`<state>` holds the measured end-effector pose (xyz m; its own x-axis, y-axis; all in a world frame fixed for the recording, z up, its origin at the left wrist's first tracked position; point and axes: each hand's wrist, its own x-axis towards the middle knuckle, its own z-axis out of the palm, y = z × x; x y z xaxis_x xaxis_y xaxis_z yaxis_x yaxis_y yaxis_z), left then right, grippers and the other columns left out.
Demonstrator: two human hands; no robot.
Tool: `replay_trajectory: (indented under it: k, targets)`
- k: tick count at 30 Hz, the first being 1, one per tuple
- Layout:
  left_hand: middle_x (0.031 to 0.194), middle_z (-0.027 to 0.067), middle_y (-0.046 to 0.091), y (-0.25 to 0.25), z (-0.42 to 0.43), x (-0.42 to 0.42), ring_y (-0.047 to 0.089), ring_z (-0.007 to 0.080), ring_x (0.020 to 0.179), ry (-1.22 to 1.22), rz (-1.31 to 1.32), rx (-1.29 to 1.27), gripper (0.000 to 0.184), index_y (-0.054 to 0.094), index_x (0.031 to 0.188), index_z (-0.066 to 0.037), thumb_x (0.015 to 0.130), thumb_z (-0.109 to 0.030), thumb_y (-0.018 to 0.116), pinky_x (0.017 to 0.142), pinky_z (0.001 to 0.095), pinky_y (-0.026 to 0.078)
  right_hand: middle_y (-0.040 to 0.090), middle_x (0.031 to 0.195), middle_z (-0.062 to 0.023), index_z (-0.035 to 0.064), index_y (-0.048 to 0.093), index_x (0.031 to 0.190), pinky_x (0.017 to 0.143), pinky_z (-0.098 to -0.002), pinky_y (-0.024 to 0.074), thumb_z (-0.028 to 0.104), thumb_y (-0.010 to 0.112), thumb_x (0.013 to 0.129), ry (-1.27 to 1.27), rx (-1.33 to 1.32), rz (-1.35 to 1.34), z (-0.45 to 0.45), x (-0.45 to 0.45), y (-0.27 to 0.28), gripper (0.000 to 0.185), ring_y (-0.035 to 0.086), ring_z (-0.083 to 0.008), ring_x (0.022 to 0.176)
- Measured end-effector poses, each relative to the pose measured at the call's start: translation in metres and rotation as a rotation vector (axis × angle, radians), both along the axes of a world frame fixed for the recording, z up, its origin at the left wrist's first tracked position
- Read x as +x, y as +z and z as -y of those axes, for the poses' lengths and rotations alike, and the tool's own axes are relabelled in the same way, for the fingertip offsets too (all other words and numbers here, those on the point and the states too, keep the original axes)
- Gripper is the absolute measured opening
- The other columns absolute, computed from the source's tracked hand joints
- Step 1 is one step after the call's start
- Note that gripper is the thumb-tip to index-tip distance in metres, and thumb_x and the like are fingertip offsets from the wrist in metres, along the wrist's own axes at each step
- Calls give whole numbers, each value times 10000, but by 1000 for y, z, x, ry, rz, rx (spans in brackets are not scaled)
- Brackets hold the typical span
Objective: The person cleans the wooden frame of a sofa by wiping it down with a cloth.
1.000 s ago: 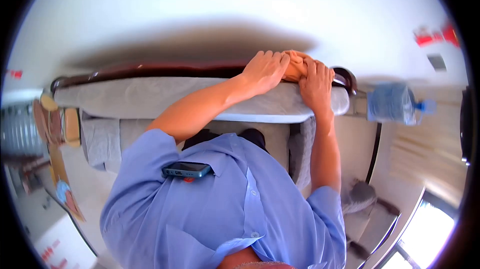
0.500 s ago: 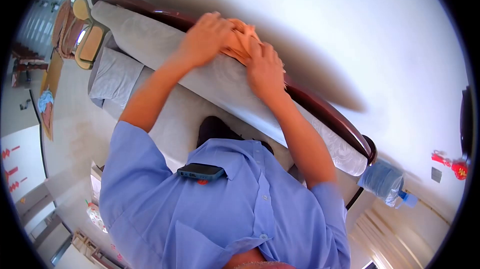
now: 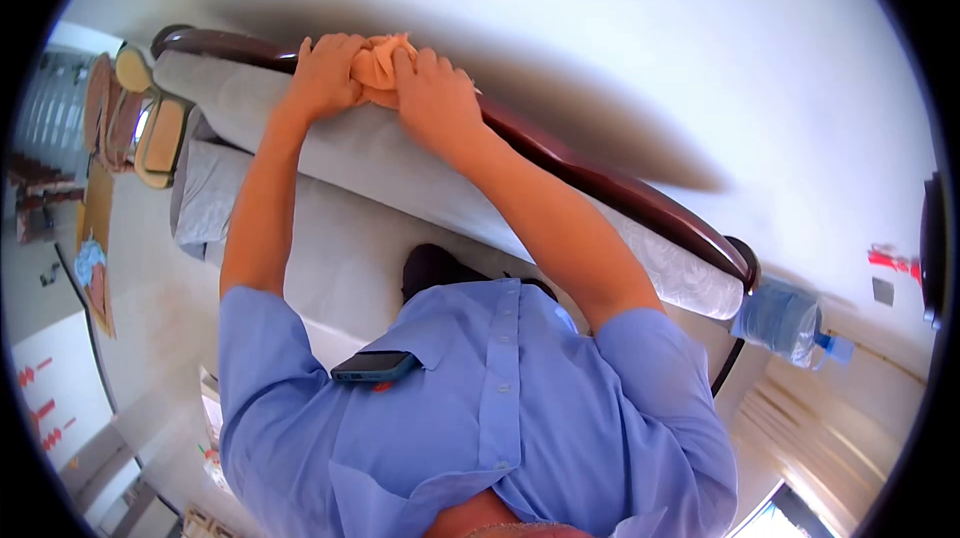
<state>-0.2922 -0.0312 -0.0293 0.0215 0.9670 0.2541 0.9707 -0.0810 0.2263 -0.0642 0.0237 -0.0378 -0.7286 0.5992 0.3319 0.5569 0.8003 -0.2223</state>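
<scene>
An orange cloth (image 3: 380, 66) is bunched on the dark, glossy wooden top rail (image 3: 540, 143) of a grey sofa. Gripping the cloth's left side is my left hand (image 3: 328, 76), its fingers curled over the rail. My right hand (image 3: 438, 98) presses on the right side of the same cloth, fingers bent around it. Both hands lie close together, and part of the cloth is hidden beneath them. Below the rail runs the sofa's padded grey backrest (image 3: 400, 153).
A white wall (image 3: 640, 48) rises right behind the rail. At the sofa's right end lies a big blue water bottle (image 3: 780, 323). Chairs (image 3: 160, 143) stand past its left end. A phone (image 3: 375, 366) sticks out of my shirt pocket.
Both hands and the orange cloth have shifted left along the wooden rail. My view has also tilted slightly.
</scene>
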Motion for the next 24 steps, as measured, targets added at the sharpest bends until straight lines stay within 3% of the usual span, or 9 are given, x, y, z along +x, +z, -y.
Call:
replay_trajectory:
  k: [2, 5, 7, 9, 12, 14, 18, 22, 24]
  targets:
    - [1177, 130, 728, 12, -7, 46, 651, 378, 1202, -37, -136, -64, 413, 686, 1249, -103, 838, -130, 722, 1212, 631, 374, 639, 1123, -156, 16, 578, 1452, 794, -484, 604, 191, 735, 930, -17, -43, -38, 1, 53, -1, 572, 710, -336, 1010]
    - [1101, 161, 712, 7, -20, 133, 663, 369, 1118, -222, -229, -53, 318, 672, 1175, -56, 863, -114, 686, 1225, 560, 376, 633, 1098, -160, 2, 594, 1432, 882, -493, 593, 191, 729, 944, -90, -86, -47, 5, 149, -12, 540, 703, -351, 1035]
    - [1103, 183, 714, 4, -29, 202, 677, 368, 1077, -367, -208, -130, 325, 667, 1175, -33, 867, -130, 708, 1186, 543, 407, 640, 1112, -172, 7, 615, 1417, 975, -519, 556, 152, 703, 937, -167, -149, 164, 11, 218, -6, 509, 683, -372, 1079]
    - [1117, 200, 717, -14, -39, 271, 687, 369, 1072, -550, -127, -100, 338, 651, 1161, -6, 870, -158, 732, 1151, 540, 426, 652, 1140, -182, 2, 633, 1396, 1046, -526, 517, 90, 669, 904, -120, 64, 41, 9, 287, -6, 501, 655, -406, 1099]
    - [1165, 214, 725, -29, -54, 376, 692, 388, 1116, -671, -96, -132, 422, 638, 1237, 48, 928, -217, 749, 1155, 524, 432, 687, 1247, -210, -1, 646, 1394, 1130, -570, 485, 15, 608, 861, -330, -53, 74, 12, 394, 21, 535, 637, -434, 1145]
    - [1285, 253, 677, -9, -58, 440, 673, 431, 1147, -768, 116, -26, 629, 563, 1435, 98, 981, -293, 757, 1219, 586, 395, 698, 1219, -192, 21, 652, 1391, 1109, -573, 481, 4, 602, 862, -398, 27, -2, 10, 472, 19, 532, 639, -420, 1153]
    - [1271, 285, 678, 14, -61, 550, 664, 425, 1193, -824, 44, 58, 691, 582, 1431, 106, 1026, -433, 737, 1247, 633, 339, 661, 1359, -202, 70, 614, 1491, 1163, -537, 437, -31, 561, 871, -575, -88, 18, 13, 601, 3, 630, 595, -438, 1274]
    - [1288, 354, 673, 47, -70, 613, 615, 427, 1327, -871, -349, -394, 626, 647, 1327, 127, 1028, -419, 710, 1235, 677, 335, 643, 1383, -202, 47, 631, 1392, 1144, -532, 443, 21, 574, 925, -653, -30, -10, 8, 615, -27, 472, 587, -437, 1286]
    - [1190, 317, 712, 17, -67, 617, 670, 402, 1246, -709, -279, 187, 550, 640, 1314, 136, 988, -299, 720, 1185, 682, 405, 655, 1338, -201, 41, 643, 1348, 1116, -535, 459, 74, 592, 963, -688, -37, 6, 6, 604, -30, 389, 600, -439, 1252]
